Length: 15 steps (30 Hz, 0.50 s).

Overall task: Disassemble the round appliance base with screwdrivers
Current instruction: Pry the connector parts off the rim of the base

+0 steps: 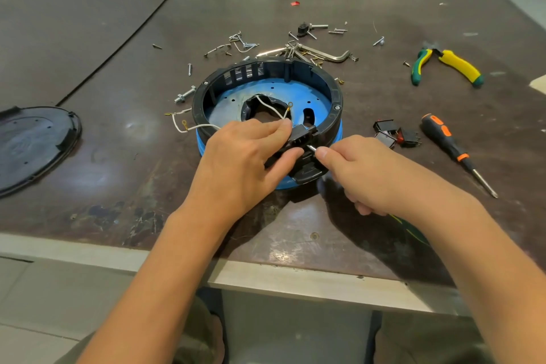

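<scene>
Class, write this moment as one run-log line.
left hand grips connector block | right hand holds screwdriver at block | base on table

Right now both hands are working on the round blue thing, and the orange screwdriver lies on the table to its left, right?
Not quite: in the head view the orange screwdriver lies on the table to the right of the round base, not its left. The left hand and right hand are indeed working on it.
</scene>
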Motion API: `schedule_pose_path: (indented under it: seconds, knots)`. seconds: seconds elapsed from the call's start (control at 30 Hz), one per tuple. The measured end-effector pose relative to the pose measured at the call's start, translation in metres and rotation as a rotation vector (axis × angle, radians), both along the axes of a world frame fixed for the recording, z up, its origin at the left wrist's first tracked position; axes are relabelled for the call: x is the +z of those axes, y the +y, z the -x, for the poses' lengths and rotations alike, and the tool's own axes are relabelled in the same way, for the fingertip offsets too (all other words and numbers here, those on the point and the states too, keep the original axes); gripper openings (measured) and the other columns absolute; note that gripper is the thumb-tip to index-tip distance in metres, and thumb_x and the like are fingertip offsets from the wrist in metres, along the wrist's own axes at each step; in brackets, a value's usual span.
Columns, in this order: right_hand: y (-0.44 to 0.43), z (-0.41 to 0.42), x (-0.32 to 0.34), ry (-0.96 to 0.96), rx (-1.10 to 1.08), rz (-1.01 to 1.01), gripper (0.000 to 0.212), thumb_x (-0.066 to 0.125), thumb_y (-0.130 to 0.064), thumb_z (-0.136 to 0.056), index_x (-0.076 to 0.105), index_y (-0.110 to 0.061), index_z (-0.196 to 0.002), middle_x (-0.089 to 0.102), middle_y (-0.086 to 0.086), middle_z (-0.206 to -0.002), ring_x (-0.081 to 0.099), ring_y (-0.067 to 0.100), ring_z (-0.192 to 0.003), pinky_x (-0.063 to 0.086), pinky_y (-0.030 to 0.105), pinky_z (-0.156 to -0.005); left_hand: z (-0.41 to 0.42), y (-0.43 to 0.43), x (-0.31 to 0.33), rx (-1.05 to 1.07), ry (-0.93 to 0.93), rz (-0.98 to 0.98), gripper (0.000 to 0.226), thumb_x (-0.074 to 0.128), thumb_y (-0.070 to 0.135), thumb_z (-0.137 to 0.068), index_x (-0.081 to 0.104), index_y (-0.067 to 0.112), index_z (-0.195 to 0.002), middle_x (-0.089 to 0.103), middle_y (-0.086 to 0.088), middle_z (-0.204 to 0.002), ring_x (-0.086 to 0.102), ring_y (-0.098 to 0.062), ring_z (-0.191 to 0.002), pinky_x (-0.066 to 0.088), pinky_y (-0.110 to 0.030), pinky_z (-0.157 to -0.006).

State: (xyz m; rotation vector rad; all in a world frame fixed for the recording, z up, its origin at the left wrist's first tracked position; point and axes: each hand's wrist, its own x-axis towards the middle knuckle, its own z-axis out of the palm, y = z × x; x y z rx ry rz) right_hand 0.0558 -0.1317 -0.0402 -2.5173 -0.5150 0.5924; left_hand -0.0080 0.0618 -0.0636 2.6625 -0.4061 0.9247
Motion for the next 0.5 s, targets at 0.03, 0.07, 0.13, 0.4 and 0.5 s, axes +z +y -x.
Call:
schedule_pose_path:
  seconds: [0.03,0.07,0.13,0.4,0.5]
  knots:
    - [0.0,-0.001,-0.001,0.013,-0.007,-0.019,0.048,0.035,-0.05,-0.108,0.053,-0.016,-0.079,0.05,-0.006,-0.039,0.052,0.01,-0.03,0.031,0.014,-0.029,0.0,0.0,0.001,-0.006,-0.005,0.005,0.035,0.067,0.029,-0.092,0.073,0.002,-0.113,0.076,-0.008,-0.101,0.07,-0.028,-0.079,0.057,-0.045,-0.067]
    - [-0.001,-0.002,-0.003,0.034,-0.012,-0.041,0.048,0.035,-0.05,-0.108,0.052,-0.016,-0.078,0.049,-0.008,-0.037,0.05,0.009,-0.03,0.031,0.014,-0.03,0.0,0.0,0.001,-0.01,-0.006,0.008,0.035,0.067,0.029,-0.092,0.073,0.001,-0.113,0.076,-0.008,-0.101,0.07,-0.028,-0.08,0.057,-0.045,-0.067]
    - [-0.002,-0.004,-0.006,0.102,-0.023,-0.091,0.048,0.036,-0.051,-0.107,0.051,-0.016,-0.079,0.045,-0.008,-0.037,0.045,0.01,-0.031,0.032,0.017,-0.032,0.0,-0.001,0.002,-0.02,-0.001,0.015,0.035,0.067,0.028,-0.092,0.073,0.001,-0.114,0.076,-0.008,-0.102,0.07,-0.027,-0.079,0.057,-0.044,-0.067]
    - [-0.006,-0.01,-0.009,0.316,-0.048,-0.261,0.05,0.04,-0.05,-0.108,0.059,-0.006,-0.092,0.043,-0.001,-0.046,0.038,0.014,-0.032,0.03,0.019,-0.034,0.0,0.001,0.004,-0.042,0.054,0.023,0.037,0.065,0.03,-0.094,0.071,0.002,-0.117,0.075,-0.007,-0.104,0.069,-0.025,-0.081,0.058,-0.042,-0.067]
    - [-0.008,-0.012,-0.01,0.347,-0.037,-0.305,0.052,0.042,-0.05,-0.108,0.061,-0.003,-0.094,0.044,0.0,-0.046,0.039,0.014,-0.032,0.03,0.019,-0.033,0.001,0.0,0.005,-0.044,0.064,0.04,0.038,0.065,0.03,-0.094,0.07,0.002,-0.119,0.075,-0.007,-0.107,0.069,-0.025,-0.083,0.058,-0.043,-0.069]
